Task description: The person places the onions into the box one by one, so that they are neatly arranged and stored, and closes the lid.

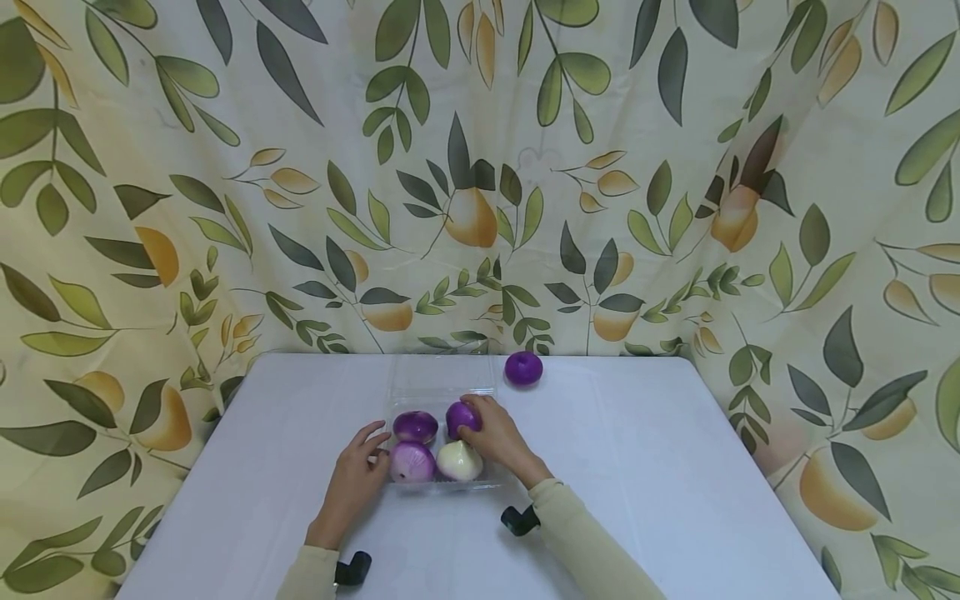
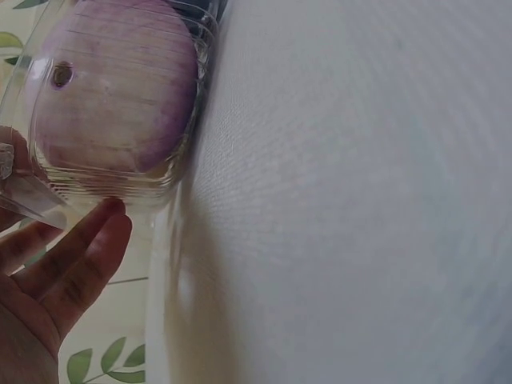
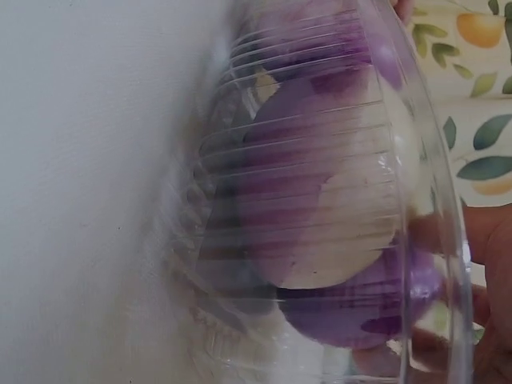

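A clear plastic clamshell box (image 1: 480, 482) holds several onions. A dark purple onion (image 1: 415, 427) lies at its back left, a paler purple onion (image 1: 412, 462) at its front left. The white onion (image 1: 460, 460) at the front right shows a purple side in the right wrist view. My right hand (image 1: 491, 432) grips another purple onion (image 1: 462, 420) in the back right of the box, thumb in front and fingers over the far side. Fingers loosely extended, my left hand (image 1: 360, 471) touches the box's left wall, beside the paler onion (image 2: 120, 88).
A further purple onion (image 1: 523, 367) sits near the back edge of the white table (image 1: 637, 483), right of the box's opened lid (image 1: 442, 377). Behind the table hangs a leaf-and-fruit patterned curtain (image 1: 525, 183). Both wrists carry a small black camera (image 1: 520, 521).
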Demonstrator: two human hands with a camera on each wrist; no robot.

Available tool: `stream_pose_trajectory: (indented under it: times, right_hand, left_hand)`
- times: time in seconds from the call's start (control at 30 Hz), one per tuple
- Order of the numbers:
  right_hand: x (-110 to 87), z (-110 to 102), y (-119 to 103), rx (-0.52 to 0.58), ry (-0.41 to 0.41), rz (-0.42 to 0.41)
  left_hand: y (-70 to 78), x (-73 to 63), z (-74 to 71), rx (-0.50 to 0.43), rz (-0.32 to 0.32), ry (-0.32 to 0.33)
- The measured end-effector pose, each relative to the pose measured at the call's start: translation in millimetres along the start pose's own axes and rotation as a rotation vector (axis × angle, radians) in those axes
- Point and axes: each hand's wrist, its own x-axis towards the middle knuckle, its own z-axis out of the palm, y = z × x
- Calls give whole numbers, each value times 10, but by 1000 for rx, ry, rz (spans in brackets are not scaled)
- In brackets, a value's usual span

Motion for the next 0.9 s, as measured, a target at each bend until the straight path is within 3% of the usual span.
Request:
stream_pose_trajectory:
  times: [0.17,0.63,0.9]
  right_hand:
    - [-21,-35,-9,36,24,-2]
    - [-96,-208,-108,60,126,-118]
    - [-164,-333,-253,86,136,-103]
  left_hand:
    - [2,1,-2,3,-9,-11]
    - [-7,-3,4,24,9,5]
    - [0,-5,0,29,1,5]
